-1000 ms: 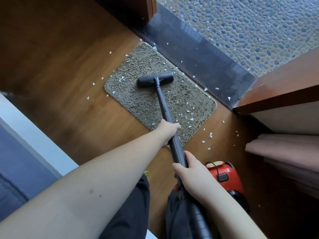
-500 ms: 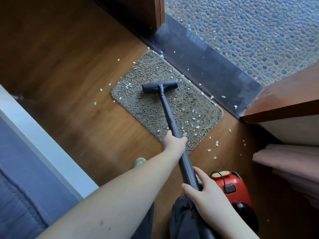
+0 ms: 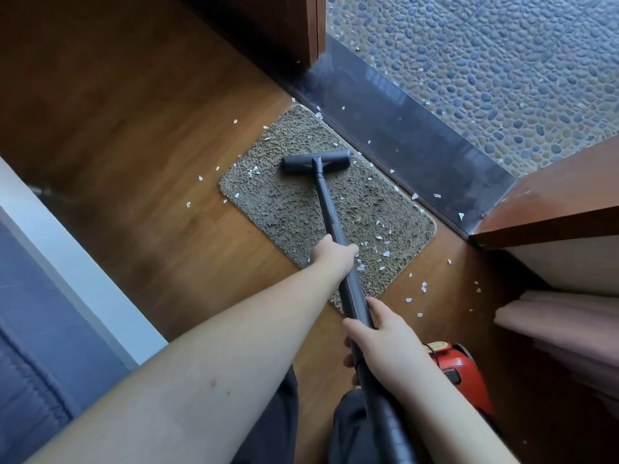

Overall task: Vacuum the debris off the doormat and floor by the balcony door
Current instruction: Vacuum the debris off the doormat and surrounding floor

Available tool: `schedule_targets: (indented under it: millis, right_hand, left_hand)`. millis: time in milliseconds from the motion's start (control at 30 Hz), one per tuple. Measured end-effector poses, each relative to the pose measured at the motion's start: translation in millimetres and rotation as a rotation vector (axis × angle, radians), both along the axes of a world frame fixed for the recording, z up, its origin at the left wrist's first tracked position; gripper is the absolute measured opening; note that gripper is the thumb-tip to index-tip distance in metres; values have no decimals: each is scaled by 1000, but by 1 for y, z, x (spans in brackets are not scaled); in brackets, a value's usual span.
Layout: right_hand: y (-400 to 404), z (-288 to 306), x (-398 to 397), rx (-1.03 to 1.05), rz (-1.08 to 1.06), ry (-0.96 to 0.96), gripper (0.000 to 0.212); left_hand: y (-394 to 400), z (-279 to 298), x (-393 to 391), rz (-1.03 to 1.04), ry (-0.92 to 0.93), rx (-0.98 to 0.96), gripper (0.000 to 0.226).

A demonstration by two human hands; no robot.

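Note:
A brown shaggy doormat (image 3: 288, 209) lies on the wooden floor beside the dark door sill (image 3: 395, 135). White debris flakes (image 3: 382, 242) dot the mat's near right part, the floor around it and the sill. The vacuum's dark floor head (image 3: 315, 161) rests on the mat's far half. Its black tube (image 3: 330, 212) runs back toward me. My left hand (image 3: 333, 254) grips the tube midway. My right hand (image 3: 385, 343) grips it lower, near the hose. The red vacuum body (image 3: 459, 370) sits on the floor behind my right hand.
A pebble-patterned balcony floor (image 3: 485, 61) lies beyond the sill. A wooden door edge (image 3: 552, 209) juts in at the right, with pink curtain folds (image 3: 562, 326) below it. A white-edged blue bed (image 3: 40, 296) borders the left. My dark trousers show at the bottom.
The floor head has slid a little toward the mat's far edge near the sill. The camera view has shifted, with the mat lower and more to the right in frame. Both hands keep their grip.

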State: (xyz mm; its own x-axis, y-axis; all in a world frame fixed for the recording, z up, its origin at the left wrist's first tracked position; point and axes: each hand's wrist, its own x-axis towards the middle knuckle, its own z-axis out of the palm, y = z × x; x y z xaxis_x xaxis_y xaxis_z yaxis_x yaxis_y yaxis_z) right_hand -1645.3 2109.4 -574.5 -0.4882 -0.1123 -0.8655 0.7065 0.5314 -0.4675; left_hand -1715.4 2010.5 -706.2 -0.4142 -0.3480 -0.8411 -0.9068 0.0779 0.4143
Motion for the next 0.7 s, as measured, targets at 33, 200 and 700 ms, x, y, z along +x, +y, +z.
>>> schedule_targets:
  millis: [33, 200, 700]
  right_hand:
    - [2, 1, 5, 10, 13, 5, 13]
    - [21, 7, 29, 42, 17, 8, 28]
    - [0, -10, -5, 18, 39, 111, 25]
  left_hand:
    - [1, -1, 5, -12, 0, 7, 56]
    - [13, 0, 30, -101, -41, 9, 71]
    - [-9, -6, -7, 40, 4, 117, 79]
